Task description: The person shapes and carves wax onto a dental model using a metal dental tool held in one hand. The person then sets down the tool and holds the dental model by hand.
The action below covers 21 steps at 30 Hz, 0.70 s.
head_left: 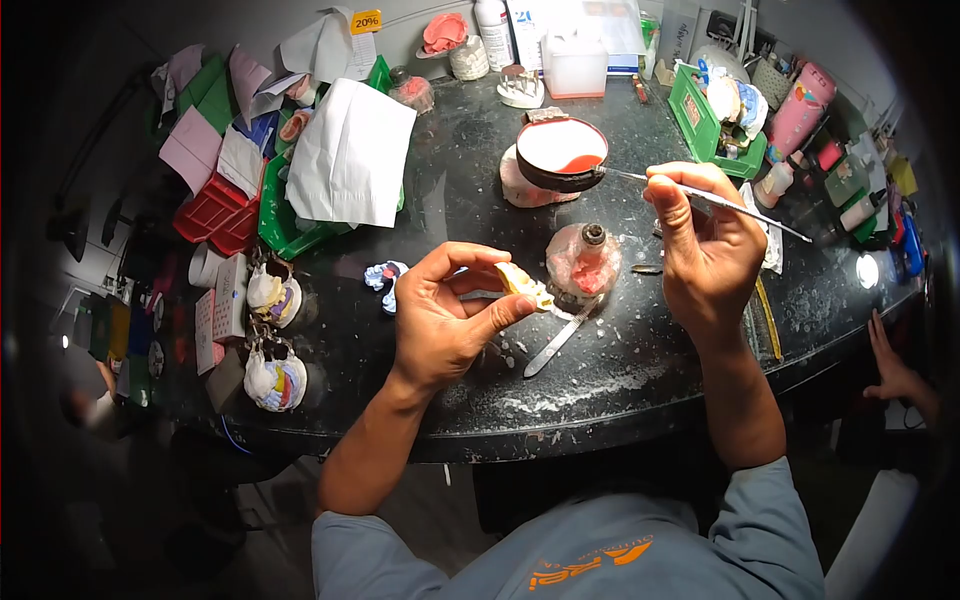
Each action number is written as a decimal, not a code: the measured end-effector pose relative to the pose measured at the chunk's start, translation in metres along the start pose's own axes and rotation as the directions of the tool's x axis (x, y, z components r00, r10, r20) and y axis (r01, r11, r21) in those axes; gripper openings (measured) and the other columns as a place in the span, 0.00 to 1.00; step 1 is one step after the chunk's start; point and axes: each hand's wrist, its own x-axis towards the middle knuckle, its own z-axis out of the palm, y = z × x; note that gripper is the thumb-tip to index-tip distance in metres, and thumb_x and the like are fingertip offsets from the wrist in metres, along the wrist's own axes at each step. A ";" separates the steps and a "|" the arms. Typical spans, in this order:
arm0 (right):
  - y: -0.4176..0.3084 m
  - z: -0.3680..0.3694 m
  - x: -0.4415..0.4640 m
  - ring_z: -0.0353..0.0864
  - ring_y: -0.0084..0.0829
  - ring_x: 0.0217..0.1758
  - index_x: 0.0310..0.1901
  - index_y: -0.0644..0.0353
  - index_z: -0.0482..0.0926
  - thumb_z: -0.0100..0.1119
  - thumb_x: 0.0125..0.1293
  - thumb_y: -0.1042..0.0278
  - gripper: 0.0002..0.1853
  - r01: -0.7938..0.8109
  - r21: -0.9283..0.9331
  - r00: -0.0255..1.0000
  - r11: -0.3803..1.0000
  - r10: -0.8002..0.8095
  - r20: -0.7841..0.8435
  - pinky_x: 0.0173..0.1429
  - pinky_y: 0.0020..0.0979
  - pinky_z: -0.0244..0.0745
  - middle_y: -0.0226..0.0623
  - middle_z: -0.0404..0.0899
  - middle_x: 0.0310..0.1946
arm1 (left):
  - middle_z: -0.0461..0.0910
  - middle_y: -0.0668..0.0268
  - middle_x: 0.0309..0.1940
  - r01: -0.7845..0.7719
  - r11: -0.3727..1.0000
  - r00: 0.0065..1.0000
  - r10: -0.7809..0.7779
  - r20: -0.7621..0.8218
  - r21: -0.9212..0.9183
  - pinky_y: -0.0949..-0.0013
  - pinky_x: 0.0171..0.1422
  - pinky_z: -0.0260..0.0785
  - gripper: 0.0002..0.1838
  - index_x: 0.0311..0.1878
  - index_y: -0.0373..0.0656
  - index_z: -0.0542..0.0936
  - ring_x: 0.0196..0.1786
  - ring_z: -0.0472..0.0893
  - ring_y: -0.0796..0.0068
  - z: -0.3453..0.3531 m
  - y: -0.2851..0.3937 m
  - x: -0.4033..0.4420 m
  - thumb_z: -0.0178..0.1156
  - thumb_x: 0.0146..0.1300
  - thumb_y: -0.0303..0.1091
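Note:
My left hand point(440, 320) is closed around a small pale-yellow dental cast point(524, 288), pinched between thumb and fingers above the bench. In my right hand point(705, 245) is a thin metal wax carver point(782, 226), held like a pen. Its far tip reaches the right edge of a round dark pan point(552, 181) that has a white inside and red wax point(585, 163) in it. Between my hands stands a wax-spattered spirit burner point(588, 268) with a dark round top. A flat metal spatula point(552, 348) lies in front of the burner.
Blue-grey dental casts point(384, 285) lie behind my left hand. Articulated models point(274, 378) stand at the left, near a green bin point(285, 232) under white paper point(350, 150). Another green box point(692, 112) is at back right. Another person's hand point(890, 365) rests at the right edge.

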 end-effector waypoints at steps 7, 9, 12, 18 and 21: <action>0.005 0.011 0.013 0.71 0.14 0.27 0.40 0.64 0.84 0.70 0.68 0.68 0.08 -0.023 -0.025 0.999 0.999 0.024 0.022 0.33 0.21 0.67 0.26 0.81 0.27 | 0.85 0.57 0.43 0.005 1.000 1.000 -0.005 -0.004 -0.017 0.69 0.54 0.85 0.20 0.51 0.33 0.78 0.48 0.86 0.72 0.001 0.001 -0.001 0.75 0.56 0.19; 0.005 0.011 0.014 0.71 0.13 0.27 0.40 0.64 0.84 0.70 0.68 0.68 0.08 -0.047 -0.023 0.999 0.999 0.048 0.025 0.33 0.21 0.67 0.25 0.80 0.26 | 0.85 0.58 0.43 -0.004 1.000 1.000 0.004 0.008 0.006 0.70 0.54 0.85 0.20 0.51 0.33 0.78 0.47 0.86 0.73 0.000 0.002 0.000 0.75 0.56 0.19; -0.002 0.006 0.014 0.71 0.13 0.28 0.41 0.63 0.83 0.66 0.71 0.68 0.07 -0.069 -0.035 0.998 0.997 0.069 0.000 0.33 0.19 0.66 0.25 0.79 0.28 | 0.85 0.58 0.42 0.004 1.000 1.000 -0.004 0.000 -0.008 0.70 0.53 0.85 0.20 0.50 0.33 0.79 0.47 0.86 0.73 0.001 0.004 0.000 0.75 0.56 0.20; -0.007 0.000 0.006 0.76 0.14 0.34 0.42 0.63 0.80 0.61 0.75 0.69 0.07 -0.109 0.058 0.992 0.992 0.112 -0.055 0.39 0.18 0.70 0.29 0.81 0.32 | 0.85 0.58 0.41 -0.017 1.000 1.000 0.016 -0.022 -0.017 0.70 0.53 0.85 0.21 0.50 0.33 0.78 0.46 0.87 0.73 0.001 0.004 0.000 0.76 0.55 0.20; -0.012 -0.005 -0.005 0.81 0.20 0.38 0.43 0.66 0.79 0.59 0.75 0.72 0.06 -0.133 0.185 0.983 0.974 0.153 -0.098 0.46 0.22 0.75 0.33 0.81 0.36 | 0.85 0.56 0.41 -0.002 1.000 1.000 0.001 -0.021 -0.029 0.70 0.52 0.85 0.21 0.49 0.33 0.78 0.45 0.88 0.71 0.000 0.003 -0.001 0.77 0.54 0.20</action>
